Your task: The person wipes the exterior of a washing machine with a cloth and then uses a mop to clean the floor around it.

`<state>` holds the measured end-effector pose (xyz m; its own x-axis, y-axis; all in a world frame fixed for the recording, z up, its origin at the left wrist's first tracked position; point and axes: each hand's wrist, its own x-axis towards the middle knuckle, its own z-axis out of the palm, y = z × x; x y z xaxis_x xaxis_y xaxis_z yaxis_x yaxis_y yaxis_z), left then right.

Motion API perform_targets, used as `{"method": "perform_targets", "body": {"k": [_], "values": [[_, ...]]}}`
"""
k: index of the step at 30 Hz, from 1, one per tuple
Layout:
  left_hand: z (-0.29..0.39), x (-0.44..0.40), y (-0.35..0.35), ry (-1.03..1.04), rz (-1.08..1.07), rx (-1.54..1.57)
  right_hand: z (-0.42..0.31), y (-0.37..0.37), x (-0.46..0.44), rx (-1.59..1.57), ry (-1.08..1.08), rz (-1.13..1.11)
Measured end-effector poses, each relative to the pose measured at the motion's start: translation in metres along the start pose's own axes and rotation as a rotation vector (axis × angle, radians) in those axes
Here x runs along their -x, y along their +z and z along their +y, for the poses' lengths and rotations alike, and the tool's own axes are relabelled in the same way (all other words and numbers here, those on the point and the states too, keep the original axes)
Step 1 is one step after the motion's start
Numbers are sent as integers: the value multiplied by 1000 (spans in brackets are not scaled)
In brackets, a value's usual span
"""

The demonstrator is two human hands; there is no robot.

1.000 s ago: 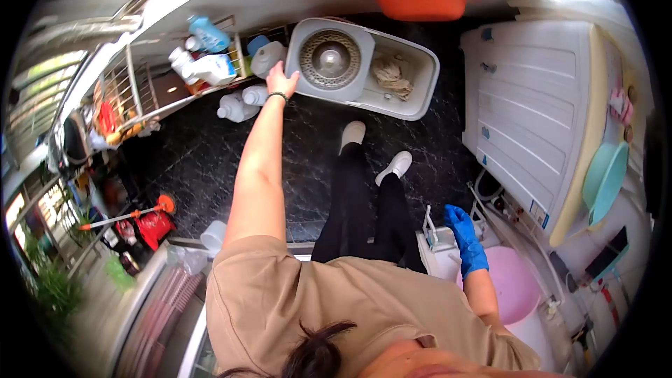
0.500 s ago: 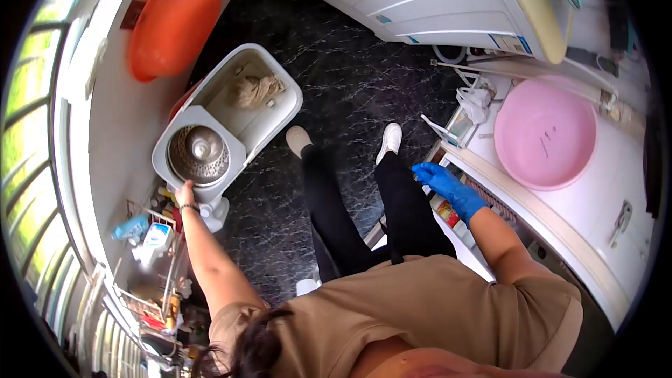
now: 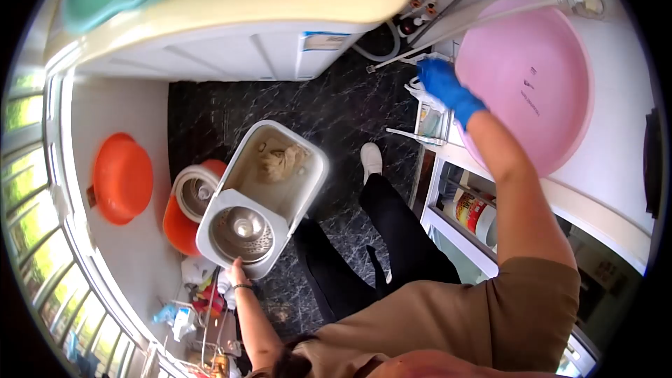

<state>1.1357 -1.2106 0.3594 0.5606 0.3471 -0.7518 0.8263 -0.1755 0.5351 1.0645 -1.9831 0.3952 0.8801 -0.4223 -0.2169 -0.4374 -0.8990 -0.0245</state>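
Note:
My left hand (image 3: 239, 273) is bare, with a band at the wrist, and its fingers grip the near rim of a grey-white mop bucket (image 3: 318, 178). A perforated metal spin basket (image 3: 242, 229) sits in the bucket's near end. In the other compartment lies a wet beige cloth (image 3: 283, 162). My right hand (image 3: 442, 82), in a blue rubber glove, reaches over a white wire rack (image 3: 432, 126) with a pale plastic bag on it, beside a large pink basin (image 3: 532, 84). Its fingertips are blurred, so whether they hold anything is unclear.
Behind the mop bucket stands an orange bucket (image 3: 175, 227) with another spin basket. An orange basin (image 3: 123, 178) hangs on the left wall. A white washing machine (image 3: 266, 52) with a yellow top stands ahead. An open cabinet (image 3: 437, 196) holding bottles is at right; a cluttered shelf (image 3: 203, 343) is lower left.
My right gloved hand has moved from beside the open cabinet forward to the rack and pink basin. The left hand stays on the bucket's rim. The whole view has shifted and turned.

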Motion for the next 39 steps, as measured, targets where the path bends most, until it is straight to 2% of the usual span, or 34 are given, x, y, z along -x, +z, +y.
{"method": "perform_targets", "body": {"k": [2, 3, 4, 8, 10, 11, 12, 13, 14, 16, 17, 20, 22, 24, 26, 27, 28, 29, 30, 31, 32, 33, 34, 36, 37, 39], "values": [[-30, -7, 68, -27, -8, -57, 92, 0, -60, 327, -77, 143], [-35, 1, 110, -130, -6, -34, 103, -30, -75, 400, 43, 29], [-49, -6, 137, -147, 7, -48, 96, -66, -89, 475, 165, -84], [-90, -28, 266, -165, 31, -89, 155, -44, -127, 350, 203, -32], [-104, -40, 314, -172, 42, -151, 171, 6, -131, 37, 97, 87], [-109, -40, 331, -116, 72, -146, 168, 34, -138, 30, 131, -24], [-113, -43, 347, -111, 5, -145, 166, 54, -140, 27, 164, -136], [-112, -43, 362, -125, 36, -193, 165, 83, -133, 42, -10, 71], [-110, -42, 372, -136, 73, -244, 165, 106, -133, -160, 99, -100], [-103, -38, 385, -60, 86, -354, 143, 137, -125, -127, 86, -164], [-102, -43, 392, -124, 111, -388, 132, 152, -121, -153, 78, -182], [-101, -58, 406, -160, -30, -270, 116, 216, -119, -261, 111, -199], [-93, -64, 425, -131, -87, -249, 106, 238, -124, -374, 162, -187], [-90, -68, 447, -178, 2, -267, 109, 254, -142, -420, 221, -173], [-101, -95, 447, -99, -130, -223, 114, 280, -160, -486, 340, -42], [-99, -105, 449, -167, -100, -300, 113, 274, -163, -528, 325, -16], [-105, -120, 450, -83, -174, -219, 121, 282, -173, -564, 310, 29], [-108, -138, 451, -144, -245, -240, 123, 292, -188, -544, 356, 60], [-98, -136, 459, -215, -307, -266, 132, 320, -198, -514, 379, 219], [-97, -141, 466, -185, -304, -316, 144, 334, -212, -439, 444, 73], [-99, -146, 468, -155, -300, -364, 159, 371, -225, -431, 479, 271], [-104, -156, 461, -143, -347, -406, 166, 384, -233, -413, 545, 263], [-75, -134, 469, -273, -396, -485, 168, 387, -242, -412, 587, 248], [-51, -119, 473, -374, -452, -569, 170, 395, -261, -421, 643, 230], [-51, -128, 468, -376, -443, -576, 170, 397, -268, -425, 658, 218], [-46, -132, 456, -335, -635, -672, 166, 391, -274, -469, 654, 206]]}}
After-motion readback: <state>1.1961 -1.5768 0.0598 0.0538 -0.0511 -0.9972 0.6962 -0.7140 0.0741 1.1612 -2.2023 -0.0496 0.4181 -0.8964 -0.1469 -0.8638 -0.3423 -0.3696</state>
